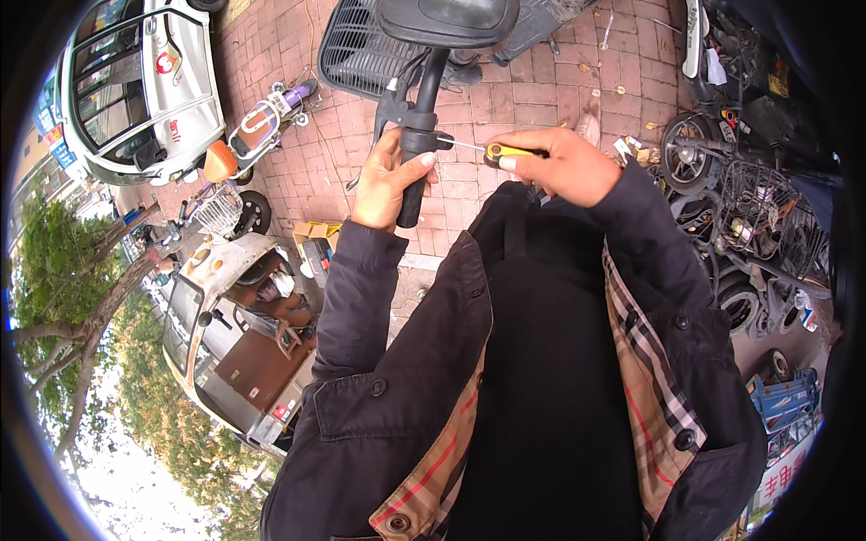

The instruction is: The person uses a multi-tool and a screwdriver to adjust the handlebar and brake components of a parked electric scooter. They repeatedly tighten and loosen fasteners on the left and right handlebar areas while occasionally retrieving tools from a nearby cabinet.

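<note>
My left hand (386, 180) is wrapped around the black handlebar grip (413, 185) of a scooter, below a black mirror (448, 20) on its stem. My right hand (559, 164) holds a screwdriver with a yellow and black handle (502, 151). Its thin metal shaft (462, 144) points left and its tip touches the switch housing (417, 122) on the bar, just above my left thumb. Both dark coat sleeves come up from the lower edge.
A black wire basket (356, 50) sits ahead on the red brick paving (541, 90). A white van (135, 86) and a purple scooter (266, 122) stand left, a small grey three-wheeler (239, 334) lower left. Tyres, wheels and wire baskets (753, 216) pile up on the right.
</note>
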Tool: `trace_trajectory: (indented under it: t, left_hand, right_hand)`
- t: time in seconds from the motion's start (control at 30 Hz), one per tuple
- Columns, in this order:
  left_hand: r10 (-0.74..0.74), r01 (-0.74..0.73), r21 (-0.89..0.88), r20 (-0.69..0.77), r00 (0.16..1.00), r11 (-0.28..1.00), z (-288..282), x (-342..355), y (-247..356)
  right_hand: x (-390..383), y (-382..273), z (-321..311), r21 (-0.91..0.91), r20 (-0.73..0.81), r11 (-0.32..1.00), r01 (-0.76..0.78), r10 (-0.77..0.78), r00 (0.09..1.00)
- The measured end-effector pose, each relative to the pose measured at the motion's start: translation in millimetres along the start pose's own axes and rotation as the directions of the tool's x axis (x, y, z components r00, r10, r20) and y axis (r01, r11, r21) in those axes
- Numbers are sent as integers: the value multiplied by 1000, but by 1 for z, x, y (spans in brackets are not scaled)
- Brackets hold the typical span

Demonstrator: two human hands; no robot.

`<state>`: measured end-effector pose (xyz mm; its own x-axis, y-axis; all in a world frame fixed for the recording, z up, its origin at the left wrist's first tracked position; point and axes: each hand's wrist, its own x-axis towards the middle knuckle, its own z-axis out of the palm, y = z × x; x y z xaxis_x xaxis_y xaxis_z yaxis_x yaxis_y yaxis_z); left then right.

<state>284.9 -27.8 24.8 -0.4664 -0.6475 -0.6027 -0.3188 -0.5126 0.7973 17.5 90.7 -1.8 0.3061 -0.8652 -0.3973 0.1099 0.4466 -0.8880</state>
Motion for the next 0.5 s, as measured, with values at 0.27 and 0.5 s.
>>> trace_trajectory:
  t: [0.27,0.5]
  left_hand:
    - [13,-14,14,15,1000,1000,1,-2,2]
    - [36,-36,12,10,999,999,-2,1,-6]
  right_hand:
    - [-22,-2,21,-680,-248,720,137,-402,882]
    - [-14,-1,26,-771,-279,634,62,-423,862]
